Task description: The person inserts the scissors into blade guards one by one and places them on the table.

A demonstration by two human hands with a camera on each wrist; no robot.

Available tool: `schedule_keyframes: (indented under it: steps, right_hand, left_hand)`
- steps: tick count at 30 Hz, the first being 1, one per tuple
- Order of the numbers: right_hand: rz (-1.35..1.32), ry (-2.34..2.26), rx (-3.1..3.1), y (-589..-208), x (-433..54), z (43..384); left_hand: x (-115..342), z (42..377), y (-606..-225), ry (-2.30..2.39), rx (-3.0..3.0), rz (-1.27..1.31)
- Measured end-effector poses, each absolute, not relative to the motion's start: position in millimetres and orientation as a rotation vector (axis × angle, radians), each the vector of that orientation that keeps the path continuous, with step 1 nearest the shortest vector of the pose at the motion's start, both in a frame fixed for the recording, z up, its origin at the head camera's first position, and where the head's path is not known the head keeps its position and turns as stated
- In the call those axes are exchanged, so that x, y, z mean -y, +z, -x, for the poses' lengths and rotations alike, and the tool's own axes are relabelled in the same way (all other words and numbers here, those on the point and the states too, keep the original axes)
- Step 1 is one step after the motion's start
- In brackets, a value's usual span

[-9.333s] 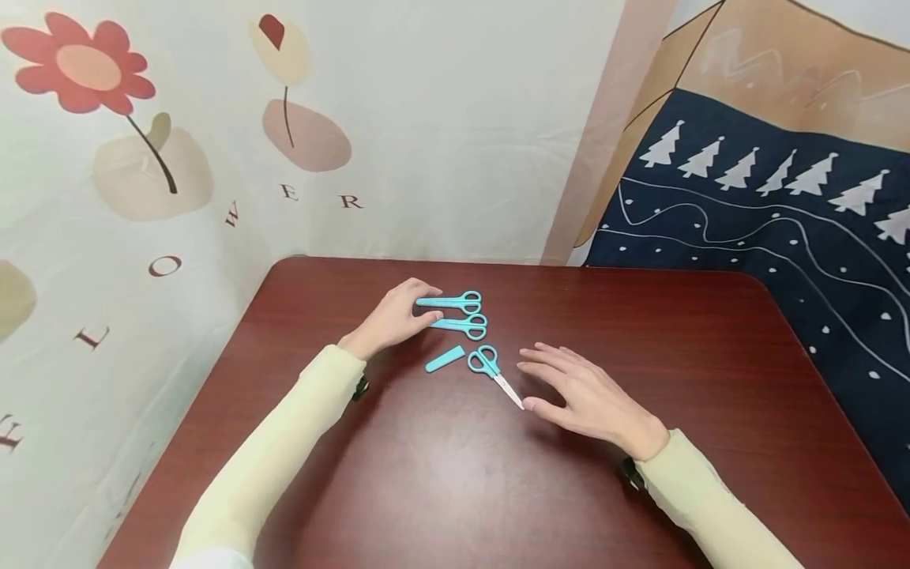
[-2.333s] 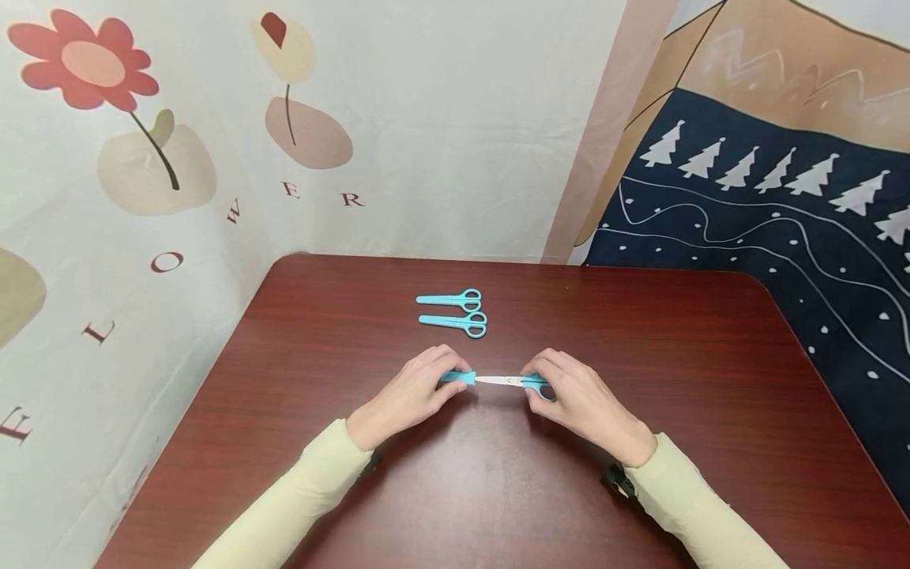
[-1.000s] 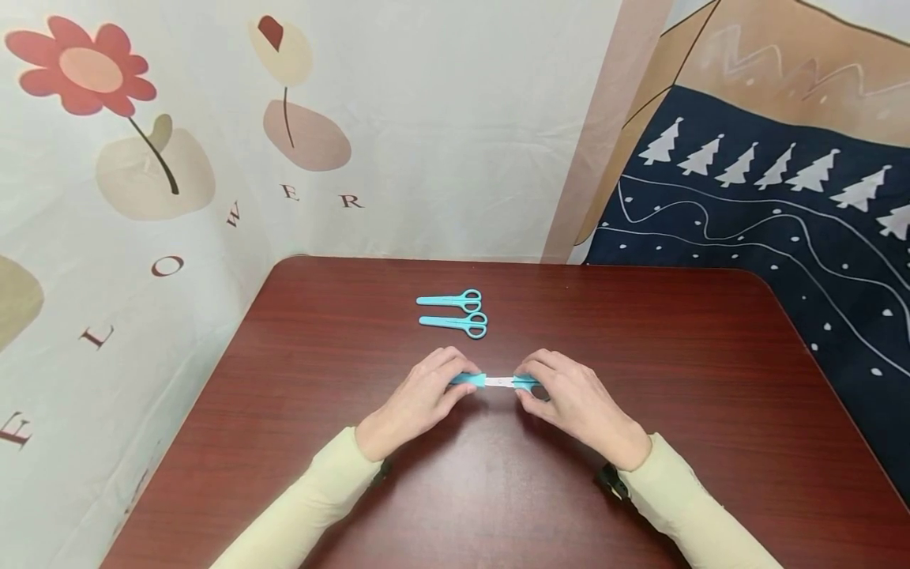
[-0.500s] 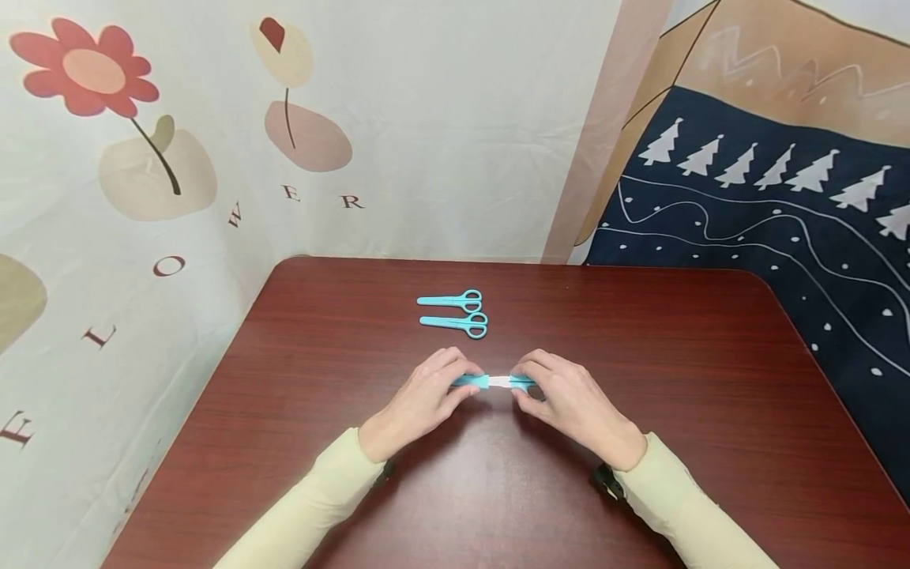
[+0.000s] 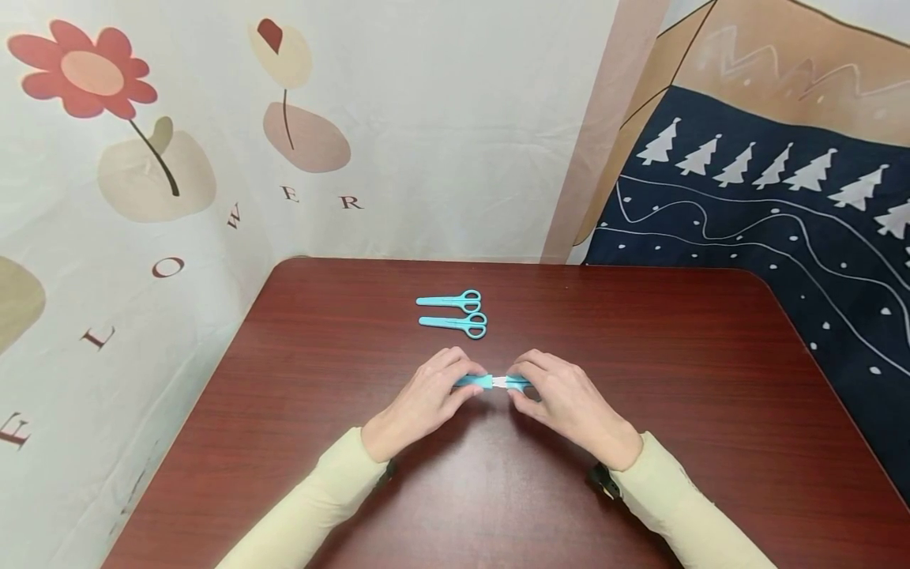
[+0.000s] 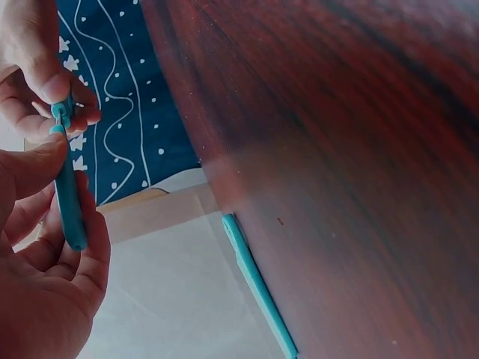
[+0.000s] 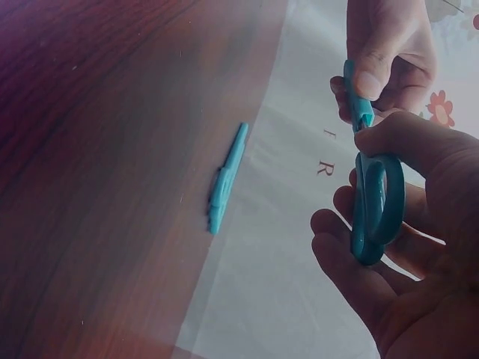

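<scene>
Above the middle of the table, my left hand (image 5: 424, 397) pinches a turquoise scissors cover (image 6: 69, 198) between thumb and fingers. Opposite it, my right hand (image 5: 571, 403) grips a pair of scissors (image 7: 379, 198) near the base of its turquoise handle loops. The blades point left and sit mostly inside the cover; in the head view a short strip of bare metal shows between cover and handle. Two more turquoise scissors lie beyond my hands, side by side with covers on: a far pair (image 5: 448, 301) and a near pair (image 5: 453, 322), loops to the right.
The reddish-brown table (image 5: 675, 348) has a rounded back edge. Behind it hangs a pale cloth (image 5: 455, 126) printed with flowers and letters. To the right is a dark blue cloth (image 5: 711, 229) with white trees.
Earlier the scissors and cover lay apart on the table; both were then picked up. Since then my hands have drawn together, and the blades have slid deeper into the cover.
</scene>
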State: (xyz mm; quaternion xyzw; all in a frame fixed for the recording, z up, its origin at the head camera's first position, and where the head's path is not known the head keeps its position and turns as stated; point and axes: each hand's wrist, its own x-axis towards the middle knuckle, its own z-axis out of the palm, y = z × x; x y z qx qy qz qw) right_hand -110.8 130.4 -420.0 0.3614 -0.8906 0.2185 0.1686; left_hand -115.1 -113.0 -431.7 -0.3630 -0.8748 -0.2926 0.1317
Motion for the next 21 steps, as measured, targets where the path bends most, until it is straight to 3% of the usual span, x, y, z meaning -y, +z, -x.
schedule_keyframes:
  steps: [21]
  right_hand:
    - [-1.051, 0.639, 2.524, -421.9, -127.8, 109.9]
  left_hand:
    - [109.3, 115.0, -429.9, -0.778, 2.570, 1.044]
